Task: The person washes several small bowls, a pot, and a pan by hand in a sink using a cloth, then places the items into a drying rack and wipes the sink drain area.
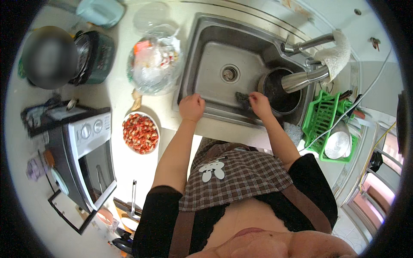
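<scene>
My left hand (192, 107) rests on the front left rim of the stainless steel sink (222, 54), its fingers curled in with nothing visible in them. Between the fingertips of my right hand (260, 104) is a dark scouring pad (242, 99), low over the front part of the basin. Just right of that hand, a dark-bottomed metal pot (274, 85) stands in the basin's right side. The thick metal faucet spout (298, 82) reaches over the pot. A drain strainer (230, 74) shows in the sink's floor.
Left of the sink lies a clear plastic bag (151, 69) of scraps. Nearer me is a white bowl of chopped red pieces (141, 133). A toaster oven (93, 154) stands far left, a green dish rack (322, 119) on the right. A white cable (351, 106) crosses the rack.
</scene>
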The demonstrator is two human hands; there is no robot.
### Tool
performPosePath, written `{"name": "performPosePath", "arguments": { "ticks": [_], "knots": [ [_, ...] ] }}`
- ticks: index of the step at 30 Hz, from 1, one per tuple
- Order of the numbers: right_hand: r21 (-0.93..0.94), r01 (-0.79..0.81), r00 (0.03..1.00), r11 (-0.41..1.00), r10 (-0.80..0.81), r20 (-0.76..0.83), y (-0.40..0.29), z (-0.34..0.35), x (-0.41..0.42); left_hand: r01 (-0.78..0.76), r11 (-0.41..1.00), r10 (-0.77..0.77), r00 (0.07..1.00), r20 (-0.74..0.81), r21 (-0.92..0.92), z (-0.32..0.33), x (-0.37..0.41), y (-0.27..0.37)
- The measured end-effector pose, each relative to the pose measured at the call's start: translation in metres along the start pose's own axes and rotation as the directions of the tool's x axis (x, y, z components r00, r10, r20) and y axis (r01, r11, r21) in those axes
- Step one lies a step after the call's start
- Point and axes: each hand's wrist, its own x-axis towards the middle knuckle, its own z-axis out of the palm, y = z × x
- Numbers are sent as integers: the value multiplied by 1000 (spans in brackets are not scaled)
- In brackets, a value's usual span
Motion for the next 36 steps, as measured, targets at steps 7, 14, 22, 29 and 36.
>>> {"name": "performPosePath", "arguments": {
  "ticks": [7, 14, 22, 29, 36],
  "knots": [
    [255, 134, 884, 958, 1, -468, -23, -81, -4, 51, 923, -112, 984, -139, -381, -36, -18, 6],
    [542, 180, 954, 821, -11, -300, -63, -64, 29, 397, 857, -426, 905, -17, -327, -80, -192, -17],
    [800, -225, 973, 557, 166, 158, -117, 16, 62, 840, -77, -995, -103, -19, -537, -20, -500, 3],
    [558, 94, 556, 825, -508, 658, -202, 127, -69, 763, -309, -948, -296, 118, -567, 4, -608, 111],
    [425, 226, 217, 876, -471, 855, -280, 230, -244, 490, -404, -899, -368, 237, -773, 46, -704, 124]
  ]
}}
